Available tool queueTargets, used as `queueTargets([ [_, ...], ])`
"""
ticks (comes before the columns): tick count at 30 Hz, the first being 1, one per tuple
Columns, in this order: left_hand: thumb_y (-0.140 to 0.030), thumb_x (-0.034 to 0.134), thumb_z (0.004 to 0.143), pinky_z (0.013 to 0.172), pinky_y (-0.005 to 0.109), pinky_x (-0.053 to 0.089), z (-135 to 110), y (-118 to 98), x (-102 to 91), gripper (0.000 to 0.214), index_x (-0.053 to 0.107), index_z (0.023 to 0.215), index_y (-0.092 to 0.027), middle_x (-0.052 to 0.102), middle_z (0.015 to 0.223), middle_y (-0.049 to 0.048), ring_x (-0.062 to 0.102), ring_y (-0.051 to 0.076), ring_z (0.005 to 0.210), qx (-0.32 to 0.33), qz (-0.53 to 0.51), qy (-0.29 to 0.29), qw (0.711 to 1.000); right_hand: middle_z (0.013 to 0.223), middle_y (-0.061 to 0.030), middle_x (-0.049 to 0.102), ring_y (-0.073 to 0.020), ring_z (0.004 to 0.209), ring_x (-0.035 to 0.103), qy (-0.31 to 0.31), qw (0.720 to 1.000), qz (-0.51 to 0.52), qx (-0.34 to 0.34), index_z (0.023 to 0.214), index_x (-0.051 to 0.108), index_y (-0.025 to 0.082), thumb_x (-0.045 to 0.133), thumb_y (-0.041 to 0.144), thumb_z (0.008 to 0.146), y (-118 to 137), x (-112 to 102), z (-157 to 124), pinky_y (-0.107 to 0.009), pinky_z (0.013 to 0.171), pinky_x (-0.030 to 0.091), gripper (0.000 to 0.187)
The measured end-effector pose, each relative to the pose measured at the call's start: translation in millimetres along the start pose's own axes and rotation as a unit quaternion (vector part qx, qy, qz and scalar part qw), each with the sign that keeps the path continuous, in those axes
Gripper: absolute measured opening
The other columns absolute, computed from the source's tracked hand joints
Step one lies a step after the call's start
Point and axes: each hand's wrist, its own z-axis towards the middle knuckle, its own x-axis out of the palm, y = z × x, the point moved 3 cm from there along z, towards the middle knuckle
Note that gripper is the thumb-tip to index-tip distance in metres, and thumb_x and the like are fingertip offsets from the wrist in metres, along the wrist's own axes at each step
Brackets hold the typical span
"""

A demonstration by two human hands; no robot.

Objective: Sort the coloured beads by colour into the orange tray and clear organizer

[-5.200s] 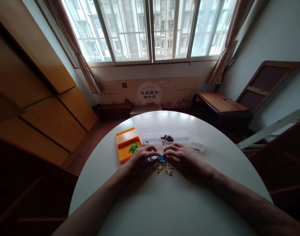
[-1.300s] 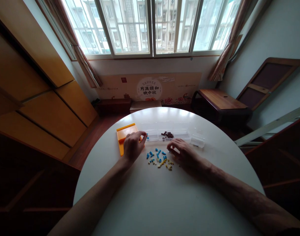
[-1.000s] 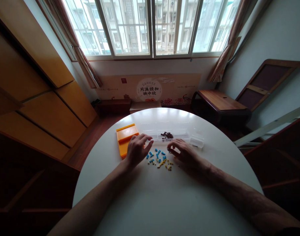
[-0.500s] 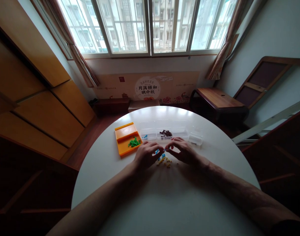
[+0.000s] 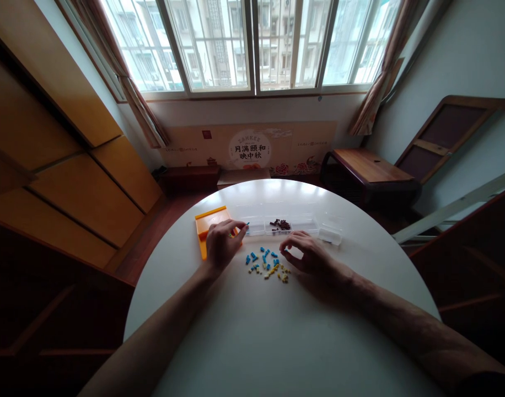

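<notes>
Well inside the table edge [image 5: 273, 181], spaced hands [image 5: 223, 245] [image 5: 308, 255] flank blue bricks [image 5: 264, 258].

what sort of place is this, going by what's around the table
Probably a room in a home, though the pictures can't confirm it: a wide window has curtains, wood-toned panels like cupboard doors line the left side, and a round white table stands in front.

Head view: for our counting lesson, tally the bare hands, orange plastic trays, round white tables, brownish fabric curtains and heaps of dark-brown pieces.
Bare left hand, bare right hand: 2
Orange plastic tray: 1
Round white table: 1
Left curtain, right curtain: 2
Heap of dark-brown pieces: 1
Total: 7
</notes>
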Motion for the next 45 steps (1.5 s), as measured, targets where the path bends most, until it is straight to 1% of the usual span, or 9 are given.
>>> queueTargets([
  [2,-0.036,0.074,0.102,0.086,0.039,0.046,2,10,0.9,0.015,0.083,0.095,-0.027,0.083,0.093,0.0012,0.074,0.022,0.084,-0.006,0.015,-0.010,1.000,0.097,-0.0049,0.075,-0.0229,0.092,0.069,0.008,1.000,0.001,-0.004,0.100,0.069,0.025,0.068,0.018,0.103,1,0,0,-0.042,0.095,0.056,0.007],
  [6,-0.033,0.072,0.103,0.090,0.042,0.047,-1,15,6.0,0.014,0.084,0.098,-0.028,0.084,0.099,0.0030,0.074,0.026,0.094,0.009,0.031,0.016,0.999,0.098,-0.0049,0.076,-0.0227,0.092,0.070,0.010,1.000,-0.001,-0.007,0.102,0.069,0.025,0.068,0.018,0.103,3,-3,1,-0.043,0.096,0.056,0.007],
  [12,-0.031,0.071,0.102,0.090,0.039,0.050,-1,1,0.4,0.014,0.081,0.094,-0.025,0.081,0.094,0.0028,0.073,0.022,0.089,0.087,-0.042,0.077,0.992,0.106,-0.0066,0.078,-0.0242,0.098,0.072,0.031,0.999,-0.014,0.004,0.104,0.071,0.026,0.067,0.020,0.104,0,-12,3,-0.045,0.098,0.058,0.007],
  [17,-0.034,0.071,0.103,0.084,0.035,0.051,-8,-9,1.6,0.016,0.080,0.093,-0.026,0.079,0.091,0.0030,0.070,0.019,0.085,0.166,-0.095,0.161,0.968,0.111,-0.0064,0.076,-0.0229,0.099,0.073,0.101,0.994,-0.031,0.001,0.109,0.074,0.026,0.069,0.022,0.103,-7,-13,11,-0.040,0.094,0.059,0.008],
  [22,-0.035,0.070,0.102,0.084,0.036,0.052,-14,-12,7.4,0.016,0.081,0.093,-0.027,0.079,0.091,0.0040,0.069,0.019,0.083,0.187,-0.095,0.183,0.960,0.106,-0.0059,0.075,-0.0222,0.094,0.071,0.141,0.988,-0.053,-0.025,0.106,0.075,0.025,0.076,0.029,0.101,1,-6,26,-0.037,0.087,0.058,0.007],
  [26,-0.035,0.070,0.100,0.082,0.035,0.054,-17,-13,10.1,0.016,0.081,0.092,-0.027,0.079,0.091,0.0048,0.070,0.019,0.082,0.191,-0.092,0.181,0.960,0.103,-0.0056,0.075,-0.0208,0.092,0.071,0.126,0.991,-0.050,-0.022,0.097,0.074,0.024,0.073,0.026,0.104,5,0,30,-0.034,0.083,0.056,0.008],
  [29,-0.032,0.071,0.099,0.083,0.035,0.054,-19,-14,11.5,0.013,0.081,0.093,-0.028,0.079,0.092,0.0040,0.071,0.019,0.083,0.196,-0.093,0.179,0.960,0.100,-0.0050,0.076,-0.0212,0.092,0.071,0.096,0.994,-0.039,-0.014,0.093,0.072,0.024,0.072,0.023,0.104,3,5,26,-0.036,0.087,0.057,0.011],
  [36,-0.039,0.071,0.104,0.087,0.036,0.053,-21,-22,17.6,0.017,0.080,0.097,-0.026,0.081,0.095,0.0039,0.074,0.020,0.086,0.202,-0.115,0.171,0.957,0.109,-0.0076,0.077,-0.0233,0.098,0.072,0.037,0.998,-0.033,-0.029,0.108,0.069,0.023,0.061,0.025,0.112,-4,14,15,-0.042,0.095,0.056,0.009],
  [45,-0.041,0.071,0.106,0.085,0.036,0.051,-26,-28,26.9,0.020,0.081,0.098,-0.026,0.083,0.094,0.0025,0.075,0.017,0.080,0.207,-0.124,0.151,0.959,0.105,-0.0070,0.076,-0.0233,0.095,0.072,0.000,0.997,-0.041,-0.067,0.110,0.069,0.023,0.058,0.026,0.113,2,16,16,-0.040,0.094,0.057,0.012],
])
